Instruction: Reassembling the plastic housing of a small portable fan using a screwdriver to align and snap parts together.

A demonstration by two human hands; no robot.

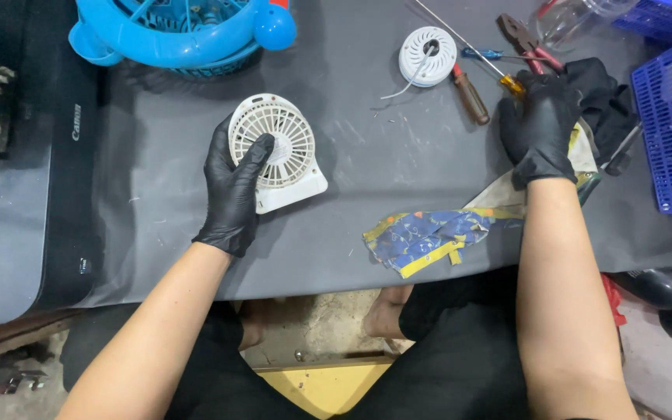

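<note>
A small white fan (278,152) is gripped on the table (383,155) by the left hand (235,187); it looks light, rigid plastic, best held by its rim. The right hand (540,124) is closed on a cloth (429,237).

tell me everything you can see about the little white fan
The small white fan looks like plastic: a round slatted grille on a squarish base. It lies tilted on the dark grey table cover, grille up, base toward the lower right. The left hand, in a black glove, grips its left edge with the thumb across the grille. Its blades cannot be made out.
</note>
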